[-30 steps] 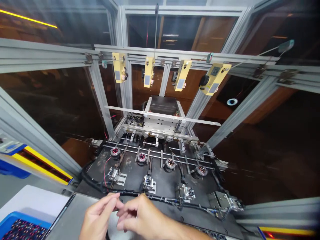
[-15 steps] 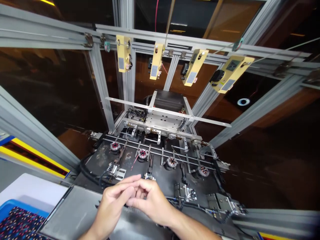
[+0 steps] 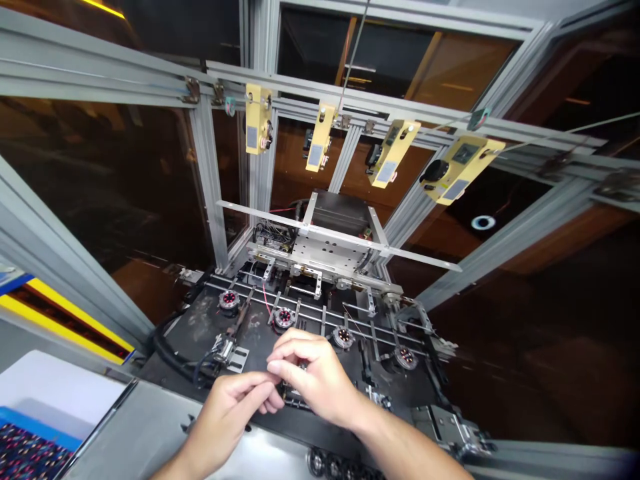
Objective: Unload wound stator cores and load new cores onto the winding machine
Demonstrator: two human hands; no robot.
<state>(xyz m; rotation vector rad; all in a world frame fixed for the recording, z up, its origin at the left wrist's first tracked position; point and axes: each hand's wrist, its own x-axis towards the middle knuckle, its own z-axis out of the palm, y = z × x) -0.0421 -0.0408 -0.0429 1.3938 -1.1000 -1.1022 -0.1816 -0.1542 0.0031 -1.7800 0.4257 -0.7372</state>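
My left hand [image 3: 233, 413] is closed in a pinch, thumb against fingers. My right hand [image 3: 315, 373] is closed too, its fingertips meeting those of the left. Whatever lies between the fingertips is too thin or hidden to make out. Just behind the right hand sits a round stator with red windings [image 3: 284, 318], and a red wire [image 3: 267, 297] runs up from it to the back. Right of it a copper-wound stator [image 3: 343, 337] is partly hidden by the right hand. Further stators stand at the left [image 3: 229, 301] and the right [image 3: 405, 358].
Several yellow wire tensioners [image 3: 391, 153] hang from the frame above. A long metal bar [image 3: 340, 237] crosses behind the stators. Black round parts [image 3: 333, 465] lie at the front edge. A blue tray [image 3: 40, 427] of small coloured parts is at lower left, beside yellow light guards [image 3: 65, 320].
My right hand has risen and shifted right, and the hands now meet only at the fingertips. The red wire that hung toward the front now runs to the back. The camera has tilted slightly.
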